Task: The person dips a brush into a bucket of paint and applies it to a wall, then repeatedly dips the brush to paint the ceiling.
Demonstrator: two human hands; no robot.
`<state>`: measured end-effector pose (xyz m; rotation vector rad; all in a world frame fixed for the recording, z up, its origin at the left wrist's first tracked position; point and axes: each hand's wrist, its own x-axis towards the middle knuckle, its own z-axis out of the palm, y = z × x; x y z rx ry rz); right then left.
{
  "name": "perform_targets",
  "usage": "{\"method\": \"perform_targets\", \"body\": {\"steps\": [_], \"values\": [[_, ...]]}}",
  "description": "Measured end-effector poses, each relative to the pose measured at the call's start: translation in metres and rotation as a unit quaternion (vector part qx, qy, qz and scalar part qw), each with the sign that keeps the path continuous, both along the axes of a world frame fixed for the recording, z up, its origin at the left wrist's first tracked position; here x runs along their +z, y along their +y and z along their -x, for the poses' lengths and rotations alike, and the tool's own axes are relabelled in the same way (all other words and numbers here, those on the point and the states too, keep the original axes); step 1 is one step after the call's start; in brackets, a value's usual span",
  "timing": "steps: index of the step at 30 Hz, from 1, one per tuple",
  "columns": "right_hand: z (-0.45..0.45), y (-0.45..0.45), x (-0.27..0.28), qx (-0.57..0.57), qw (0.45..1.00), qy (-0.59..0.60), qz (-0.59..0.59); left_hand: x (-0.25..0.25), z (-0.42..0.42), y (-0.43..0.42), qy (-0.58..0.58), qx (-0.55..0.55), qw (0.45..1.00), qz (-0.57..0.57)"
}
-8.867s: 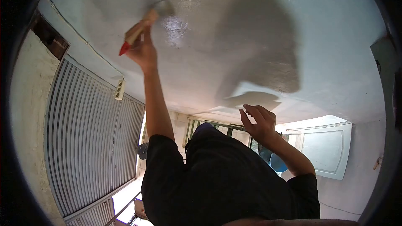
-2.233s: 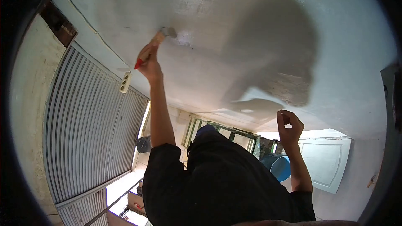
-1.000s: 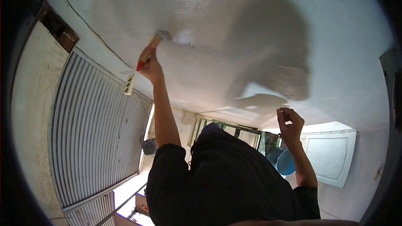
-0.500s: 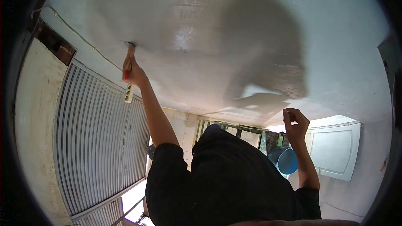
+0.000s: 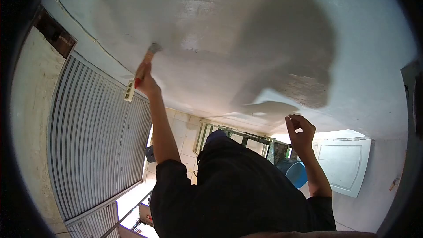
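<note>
My left hand (image 5: 148,82) is closed around a paintbrush (image 5: 149,56) with a red-tipped wooden handle. The brush's bristles touch the pale wall (image 5: 202,77), left of a shiny wet-looking patch. Raised near the lower part of the wall, my right hand (image 5: 303,136) has thumb and fingertips drawn together in a loop, with nothing visible between them. A large shadow falls on the wall between and above my hands. A flaking patch (image 5: 306,89) lies at the lower edge of that shadow.
A power strip (image 5: 129,90) hangs on its cable just left of my left hand. Ribbed metal shutters (image 5: 97,128) stand at the left. Below my right hand is a blue bucket (image 5: 297,175), with a white door panel (image 5: 341,165) to the right. A dark container (image 5: 150,154) stands on the tiled floor.
The brush swept left along the wall, then came back slightly right, still in my left hand. My right hand stays raised; its fingers, spread in the oldest frame, have drawn together.
</note>
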<state>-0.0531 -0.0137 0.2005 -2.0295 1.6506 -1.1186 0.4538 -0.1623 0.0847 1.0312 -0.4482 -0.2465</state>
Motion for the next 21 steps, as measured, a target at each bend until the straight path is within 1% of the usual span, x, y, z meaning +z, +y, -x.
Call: {"method": "perform_targets", "body": {"steps": [1, 2, 3, 4, 5, 7, 8, 10, 11, 13, 15, 17, 19, 21], "values": [[0.002, 0.000, -0.002, -0.001, 1.000, 0.000, 0.001, 0.004, -0.017, -0.006, 0.007, 0.011, 1.000, 0.005], [0.005, 0.000, -0.005, -0.007, 1.000, -0.003, -0.009, 0.010, -0.034, -0.011, -0.047, 0.037, 0.998, -0.001], [0.008, 0.001, -0.007, -0.014, 1.000, -0.007, -0.019, 0.026, -0.039, -0.015, -0.009, 0.078, 0.997, 0.014], [0.010, 0.001, -0.008, -0.015, 1.000, -0.007, -0.019, 0.025, -0.060, -0.023, -0.026, 0.141, 0.989, -0.033], [0.012, 0.002, -0.008, -0.021, 0.999, -0.012, -0.023, 0.013, -0.091, -0.032, -0.060, 0.127, 0.988, 0.061], [0.015, 0.001, -0.009, -0.029, 0.999, -0.017, -0.026, 0.031, -0.112, -0.030, -0.007, 0.224, 0.974, 0.011], [0.016, 0.002, -0.010, -0.034, 0.999, -0.019, -0.026, 0.037, -0.115, -0.028, -0.008, 0.222, 0.975, 0.010], [0.016, 0.002, -0.011, -0.042, 0.998, -0.024, -0.027, 0.043, -0.119, -0.024, -0.078, 0.231, 0.969, -0.041], [0.016, 0.002, -0.012, -0.045, 0.998, -0.027, -0.025, 0.039, -0.112, -0.026, -0.080, 0.228, 0.969, -0.040], [0.015, 0.002, -0.013, -0.050, 0.998, -0.031, -0.028, 0.023, -0.080, -0.025, -0.214, 0.154, 0.962, -0.074], [0.012, 0.000, -0.013, -0.043, 0.998, -0.029, -0.018, 0.036, -0.026, -0.012, -0.178, 0.117, 0.973, -0.085], [0.012, -0.003, -0.016, -0.037, 0.999, -0.027, -0.024, 0.025, 0.005, -0.003, -0.164, 0.071, 0.979, -0.098], [0.011, -0.007, -0.014, -0.025, 0.999, -0.021, -0.030, 0.038, 0.042, 0.011, -0.161, -0.051, 0.985, -0.026], [0.005, -0.012, -0.010, -0.012, 1.000, -0.010, -0.020, 0.025, 0.069, 0.029, -0.157, -0.134, 0.975, -0.086]]}}
